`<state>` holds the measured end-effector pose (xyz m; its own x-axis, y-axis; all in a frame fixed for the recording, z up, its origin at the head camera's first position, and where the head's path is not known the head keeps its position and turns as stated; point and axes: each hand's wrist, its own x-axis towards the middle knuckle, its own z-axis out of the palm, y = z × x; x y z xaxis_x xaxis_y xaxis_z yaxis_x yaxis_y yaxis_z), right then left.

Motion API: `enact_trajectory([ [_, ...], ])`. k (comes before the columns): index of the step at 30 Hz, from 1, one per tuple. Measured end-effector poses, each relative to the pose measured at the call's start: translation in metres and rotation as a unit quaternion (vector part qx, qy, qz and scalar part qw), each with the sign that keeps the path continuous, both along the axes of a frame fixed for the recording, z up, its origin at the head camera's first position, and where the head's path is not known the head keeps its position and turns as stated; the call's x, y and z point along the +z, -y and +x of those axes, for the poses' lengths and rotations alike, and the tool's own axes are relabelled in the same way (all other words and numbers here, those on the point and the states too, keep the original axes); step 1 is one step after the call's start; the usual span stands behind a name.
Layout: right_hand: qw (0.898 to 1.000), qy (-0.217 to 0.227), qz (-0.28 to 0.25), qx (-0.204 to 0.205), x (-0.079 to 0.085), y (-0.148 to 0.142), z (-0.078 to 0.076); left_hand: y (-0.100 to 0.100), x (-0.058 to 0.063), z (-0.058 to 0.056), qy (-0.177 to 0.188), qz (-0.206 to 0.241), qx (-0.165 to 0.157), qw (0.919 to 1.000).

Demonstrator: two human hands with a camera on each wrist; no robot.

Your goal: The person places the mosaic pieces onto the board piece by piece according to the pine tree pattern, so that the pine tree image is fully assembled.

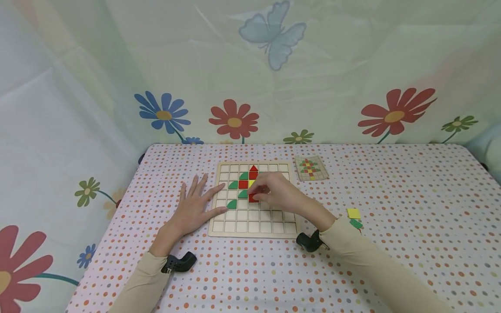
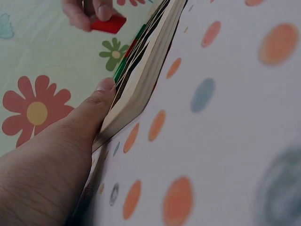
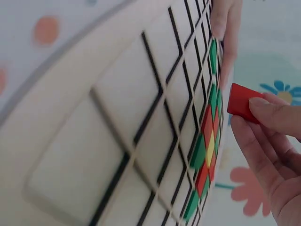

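Observation:
Between thumb and fingers, my right hand [image 1: 279,193] pinches a red square tile [image 3: 243,101], held just above the wooden grid board [image 1: 254,229]. The left hand [image 1: 192,211] lies with fingers spread at the board's left side, its thumb and a finger touching the edge. Set in the grid are a red triangle [image 1: 253,168], a red square [image 1: 243,184] and several green quarter-round tiles [image 1: 232,204]. A yellow tile [image 3: 210,149] sits among them, partly covered by the right hand in the head view.
A small pattern card [image 1: 311,168] with a tree-like design lies beyond the board's upper right corner. Right of the board, near the right forearm, are a loose yellow square [image 1: 353,213] and a green piece [image 1: 356,223]. The dotted tablecloth [image 1: 242,278] meets a flowered backdrop [image 1: 321,108].

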<state>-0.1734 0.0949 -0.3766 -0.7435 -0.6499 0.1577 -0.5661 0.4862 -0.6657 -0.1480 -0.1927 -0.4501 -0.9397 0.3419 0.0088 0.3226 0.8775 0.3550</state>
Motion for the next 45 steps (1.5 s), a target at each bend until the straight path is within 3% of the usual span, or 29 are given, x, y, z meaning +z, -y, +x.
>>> enact_trajectory([
  [7, 1.000, 0.015, -0.019, 0.003, -0.011, 0.025, 0.000, -0.001, 0.000, 0.000, -0.001, -0.001, -0.001, 1.0000],
  [28, 0.997, 0.054, 0.053, -0.028, -0.010, 0.045, 0.005, 0.002, -0.002, 0.000, 0.003, 0.005, 0.006, 1.0000],
  [45, 0.986, 0.003, 0.161, -0.033, -0.002, 0.061, 0.012, 0.002, -0.002, 0.000, -0.004, 0.012, -0.001, 0.9999],
])
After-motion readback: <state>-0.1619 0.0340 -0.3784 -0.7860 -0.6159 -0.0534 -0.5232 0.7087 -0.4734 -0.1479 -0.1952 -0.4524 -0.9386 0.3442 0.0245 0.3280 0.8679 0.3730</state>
